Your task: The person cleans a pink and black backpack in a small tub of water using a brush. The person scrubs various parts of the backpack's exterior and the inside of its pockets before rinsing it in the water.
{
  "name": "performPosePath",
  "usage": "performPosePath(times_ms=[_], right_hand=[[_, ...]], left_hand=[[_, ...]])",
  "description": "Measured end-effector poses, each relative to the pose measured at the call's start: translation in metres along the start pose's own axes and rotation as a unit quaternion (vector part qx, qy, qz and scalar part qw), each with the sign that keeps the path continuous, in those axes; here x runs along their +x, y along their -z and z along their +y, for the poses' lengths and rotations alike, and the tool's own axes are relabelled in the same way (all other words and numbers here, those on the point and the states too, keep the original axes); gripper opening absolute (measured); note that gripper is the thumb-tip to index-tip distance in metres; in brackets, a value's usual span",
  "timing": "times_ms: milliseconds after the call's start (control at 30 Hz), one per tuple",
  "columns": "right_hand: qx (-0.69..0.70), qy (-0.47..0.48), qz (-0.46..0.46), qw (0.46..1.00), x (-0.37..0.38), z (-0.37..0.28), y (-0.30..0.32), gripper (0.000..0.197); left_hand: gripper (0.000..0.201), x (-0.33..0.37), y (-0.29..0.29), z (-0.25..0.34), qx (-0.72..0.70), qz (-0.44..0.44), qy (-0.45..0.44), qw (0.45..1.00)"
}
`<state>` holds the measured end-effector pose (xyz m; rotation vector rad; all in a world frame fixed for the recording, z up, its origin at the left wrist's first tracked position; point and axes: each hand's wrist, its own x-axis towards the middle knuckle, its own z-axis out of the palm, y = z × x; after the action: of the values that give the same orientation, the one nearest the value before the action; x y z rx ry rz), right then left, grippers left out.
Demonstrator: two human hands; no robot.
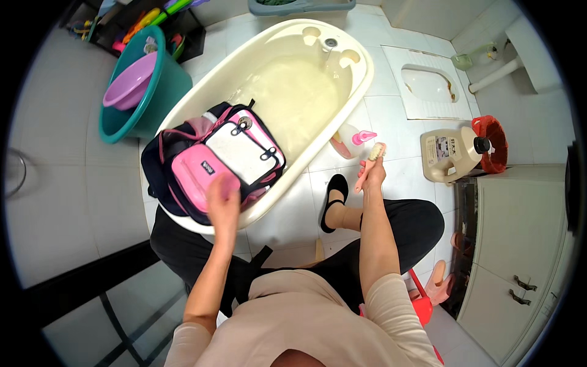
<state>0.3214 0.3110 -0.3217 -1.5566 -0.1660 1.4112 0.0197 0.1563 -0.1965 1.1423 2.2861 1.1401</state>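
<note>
A pink, white and navy backpack (194, 174) lies across the near left end of a cream bathtub (361, 92). My left hand (222, 208) is over the backpack's pink front pocket, smeared by motion. Its fingers seem closed around a rounded pink thing (230, 183) that I cannot make out. Out to the right of the tub, my right hand (375, 177) grips a scrub brush (379, 150) with a pink handle and pale bristles. The brush is held up, apart from the backpack. Shallow cloudy water (293, 92) covers the tub's floor.
A clear pump bottle (347, 140) with a pink top stands beside the tub. Farther right are a beige jug (446, 156), a red-lined bin (491, 147) and a squat toilet (428, 84). A teal bucket (165, 92) holding a purple basin (130, 84) stands left.
</note>
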Motion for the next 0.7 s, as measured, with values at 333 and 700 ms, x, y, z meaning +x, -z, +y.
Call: performPosePath(times_ms=[333, 700], right_hand=[[0.031, -0.018, -0.069, 0.997, 0.025, -0.005, -0.001, 0.033], [0.037, -0.018, -0.059, 0.997, 0.038, -0.006, -0.006, 0.036]], left_hand=[[0.049, 0.015, -0.221, 0.096, 0.124, -0.359, -0.365, 0.85], [0.048, 0.015, -0.265, 0.106, 0.256, -0.352, -0.426, 0.793]])
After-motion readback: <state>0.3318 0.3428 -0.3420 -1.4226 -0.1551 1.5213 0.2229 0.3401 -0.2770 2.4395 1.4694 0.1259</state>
